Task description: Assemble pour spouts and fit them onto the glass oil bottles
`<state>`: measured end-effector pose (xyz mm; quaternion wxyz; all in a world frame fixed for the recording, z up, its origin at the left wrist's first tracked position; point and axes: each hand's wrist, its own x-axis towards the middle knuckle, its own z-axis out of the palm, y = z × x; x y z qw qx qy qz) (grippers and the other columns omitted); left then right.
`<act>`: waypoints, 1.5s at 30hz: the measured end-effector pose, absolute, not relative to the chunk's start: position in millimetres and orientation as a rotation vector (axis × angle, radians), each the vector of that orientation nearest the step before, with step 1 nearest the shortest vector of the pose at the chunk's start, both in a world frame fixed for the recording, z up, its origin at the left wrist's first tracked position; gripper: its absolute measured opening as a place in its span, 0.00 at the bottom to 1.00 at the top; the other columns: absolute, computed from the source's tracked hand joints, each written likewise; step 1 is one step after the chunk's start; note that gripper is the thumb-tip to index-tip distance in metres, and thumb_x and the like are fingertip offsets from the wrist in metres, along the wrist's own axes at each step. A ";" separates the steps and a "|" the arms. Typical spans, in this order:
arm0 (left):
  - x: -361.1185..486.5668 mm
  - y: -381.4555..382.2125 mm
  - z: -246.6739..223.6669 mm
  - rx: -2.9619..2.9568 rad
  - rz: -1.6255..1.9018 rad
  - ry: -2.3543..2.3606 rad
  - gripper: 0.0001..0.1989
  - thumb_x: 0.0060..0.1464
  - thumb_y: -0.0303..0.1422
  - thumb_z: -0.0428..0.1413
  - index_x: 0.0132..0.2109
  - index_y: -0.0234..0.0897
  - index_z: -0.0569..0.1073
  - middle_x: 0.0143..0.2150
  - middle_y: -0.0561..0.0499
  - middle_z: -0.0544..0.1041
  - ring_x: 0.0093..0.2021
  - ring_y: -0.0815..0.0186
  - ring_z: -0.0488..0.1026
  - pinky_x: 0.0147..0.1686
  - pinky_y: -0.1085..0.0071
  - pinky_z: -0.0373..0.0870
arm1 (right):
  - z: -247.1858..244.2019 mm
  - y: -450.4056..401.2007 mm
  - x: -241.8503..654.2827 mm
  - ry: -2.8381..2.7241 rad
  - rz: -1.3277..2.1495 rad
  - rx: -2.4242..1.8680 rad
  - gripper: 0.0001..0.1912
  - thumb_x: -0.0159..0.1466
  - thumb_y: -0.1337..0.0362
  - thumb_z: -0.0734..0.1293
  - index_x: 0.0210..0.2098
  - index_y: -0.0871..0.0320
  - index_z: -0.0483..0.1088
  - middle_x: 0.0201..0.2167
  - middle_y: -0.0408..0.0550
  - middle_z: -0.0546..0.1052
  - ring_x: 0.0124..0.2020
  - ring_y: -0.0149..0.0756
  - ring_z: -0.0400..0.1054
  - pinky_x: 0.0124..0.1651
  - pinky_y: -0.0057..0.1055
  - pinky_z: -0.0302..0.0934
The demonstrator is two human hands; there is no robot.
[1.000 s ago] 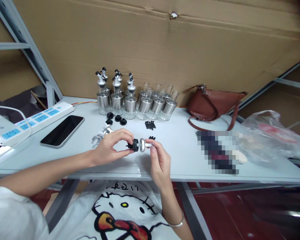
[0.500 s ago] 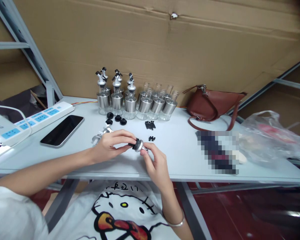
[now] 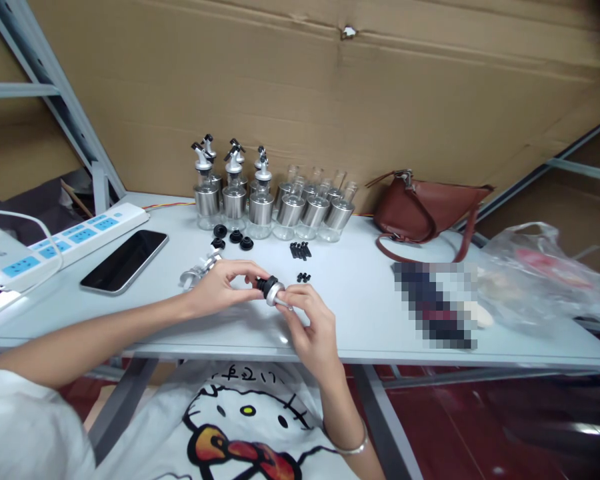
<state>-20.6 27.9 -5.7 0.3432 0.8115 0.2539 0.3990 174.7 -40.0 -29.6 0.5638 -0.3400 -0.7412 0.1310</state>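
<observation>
Between my hands, over the front of the table, is a silver pour spout (image 3: 276, 296) with a ribbed black stopper (image 3: 265, 284) at its left end. My left hand (image 3: 223, 288) pinches the stopper between thumb and fingers. The spout's narrow end is gripped by the fingertips of my right hand (image 3: 311, 323), which partly cover it. More silver spout pieces (image 3: 195, 273) lie beside my left hand, partly hidden by it. Several loose black stoppers (image 3: 236, 237) sit just beyond. Small black levers (image 3: 301, 251) and tiny black caps (image 3: 304, 277) lie in groups past my right hand.
Glass bottles with metal sleeves stand along the back: spout-topped bottles (image 3: 235, 200) at left, open-necked bottles (image 3: 315, 212) at right. A phone (image 3: 125, 261) and power strip (image 3: 73, 241) lie left. A brown handbag (image 3: 415, 208) and plastic bag (image 3: 545, 277) are at right.
The spout and stopper have turned slightly between my hands, showing more of the black ribs. My left fingers have shifted back along the stopper, and my right fingers now cover more of the spout.
</observation>
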 end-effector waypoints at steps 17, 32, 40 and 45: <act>-15.2 17.4 6.4 1.788 0.794 0.768 0.12 0.50 0.38 0.60 0.35 0.33 0.72 0.27 0.54 0.71 0.26 0.71 0.65 0.29 0.75 0.64 | -29.5 -41.3 174.6 -1.695 0.383 -0.828 0.08 0.64 0.73 0.66 0.40 0.54 0.69 0.37 0.47 0.75 0.39 0.34 0.72 0.41 0.31 0.67; -20.2 17.8 0.2 2.492 1.032 0.333 0.05 0.61 0.28 0.55 0.42 0.33 0.75 0.36 0.44 0.80 0.36 0.66 0.77 0.37 0.72 0.75 | -23.2 -45.2 178.0 -1.708 0.738 -1.153 0.12 0.70 0.60 0.57 0.33 0.56 0.66 0.19 0.40 0.73 0.20 0.28 0.64 0.27 0.25 0.58; -17.8 12.5 -4.0 2.548 1.128 0.305 0.05 0.61 0.27 0.54 0.43 0.32 0.73 0.35 0.43 0.80 0.36 0.66 0.77 0.36 0.73 0.76 | -19.4 -43.9 179.1 -1.776 0.700 -1.125 0.14 0.70 0.60 0.56 0.30 0.56 0.65 0.18 0.38 0.66 0.20 0.28 0.60 0.28 0.25 0.55; -19.9 15.1 -7.4 2.451 1.066 0.468 0.05 0.59 0.28 0.56 0.41 0.32 0.75 0.34 0.45 0.81 0.32 0.67 0.76 0.34 0.73 0.75 | -20.3 -42.4 178.9 -1.842 0.529 -1.095 0.10 0.69 0.63 0.57 0.33 0.56 0.67 0.23 0.42 0.70 0.25 0.31 0.64 0.32 0.26 0.58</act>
